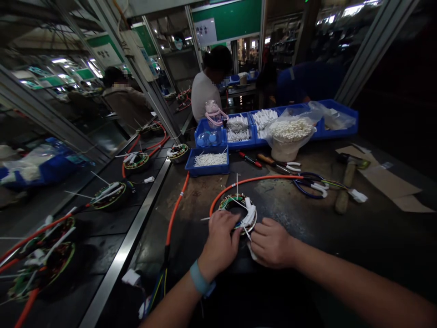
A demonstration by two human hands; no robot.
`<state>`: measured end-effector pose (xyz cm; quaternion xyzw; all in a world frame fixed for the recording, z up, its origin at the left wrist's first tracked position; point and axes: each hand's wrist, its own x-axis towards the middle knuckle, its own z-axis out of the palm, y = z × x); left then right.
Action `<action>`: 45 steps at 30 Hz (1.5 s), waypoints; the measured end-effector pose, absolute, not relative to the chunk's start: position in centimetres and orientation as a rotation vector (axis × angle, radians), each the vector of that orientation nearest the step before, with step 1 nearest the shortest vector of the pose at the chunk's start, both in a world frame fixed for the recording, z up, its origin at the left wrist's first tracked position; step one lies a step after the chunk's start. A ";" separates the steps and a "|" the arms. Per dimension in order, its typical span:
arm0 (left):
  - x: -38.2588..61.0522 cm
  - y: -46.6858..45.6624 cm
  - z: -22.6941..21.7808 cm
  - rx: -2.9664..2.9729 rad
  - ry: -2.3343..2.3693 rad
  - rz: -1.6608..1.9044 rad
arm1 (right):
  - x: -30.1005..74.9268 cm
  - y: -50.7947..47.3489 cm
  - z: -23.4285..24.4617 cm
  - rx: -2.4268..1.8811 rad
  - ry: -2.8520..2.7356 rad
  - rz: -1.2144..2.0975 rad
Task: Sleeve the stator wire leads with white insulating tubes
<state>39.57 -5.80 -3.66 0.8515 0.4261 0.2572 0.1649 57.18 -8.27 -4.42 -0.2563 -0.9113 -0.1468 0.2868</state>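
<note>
A round motor stator ring (238, 203) with copper windings, white sleeves and cable ties lies on the dark worktable in front of me. An orange cable (259, 179) loops from it across the table. My left hand (221, 242), with a blue wristband, rests curled on the ring's near left edge. My right hand (271, 243) is closed at the ring's near right edge, pinching a white sleeve or tie end there. What exactly the fingers grip is partly hidden.
Blue bins (207, 169) with white ties and sleeves stand behind, plus a bag of white parts (290, 132). Pliers, scissors (312, 184) and a hammer (343, 191) lie at right. A conveyor (102, 214) at left carries several stators. Other people work beyond.
</note>
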 end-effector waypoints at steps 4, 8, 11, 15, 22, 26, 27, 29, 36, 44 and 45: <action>39.6 -5.7 -2.9 2.470 1.203 0.532 | 57.0 -5.7 -3.2 -0.789 -2.294 -0.478; 39.5 -5.6 -2.5 2.574 1.194 0.461 | 59.4 -1.7 -0.9 -1.174 -1.853 -0.156; 39.5 -5.6 -2.8 2.665 1.207 0.446 | 61.2 -2.4 -0.7 -1.098 -1.925 0.251; 39.8 -5.7 -3.0 2.747 1.215 0.419 | 59.9 -5.9 -2.6 -1.048 -2.466 0.224; 40.4 -5.8 -3.4 2.756 1.300 0.405 | 57.0 -5.7 -5.3 -0.842 -2.568 -0.326; 40.4 -5.3 -4.6 2.783 1.289 0.521 | 57.2 -5.2 -5.2 -0.833 -2.470 -0.374; 40.3 -5.2 -4.8 2.788 1.256 0.570 | 57.0 -5.0 -5.0 -0.916 -2.453 -0.339; 40.3 -5.0 -5.2 2.793 1.190 0.649 | 56.4 -4.3 -4.6 -1.109 -2.436 -0.227; 40.0 -4.7 -4.2 2.772 1.136 0.657 | 55.3 -2.0 -3.4 -1.306 -2.428 0.226; 38.6 -3.9 -3.5 2.659 0.988 0.593 | 68.9 6.4 0.2 -1.803 -1.587 -0.013; 38.6 -3.8 -3.5 2.664 0.974 0.584 | 70.8 7.6 0.8 -1.852 -1.483 -0.049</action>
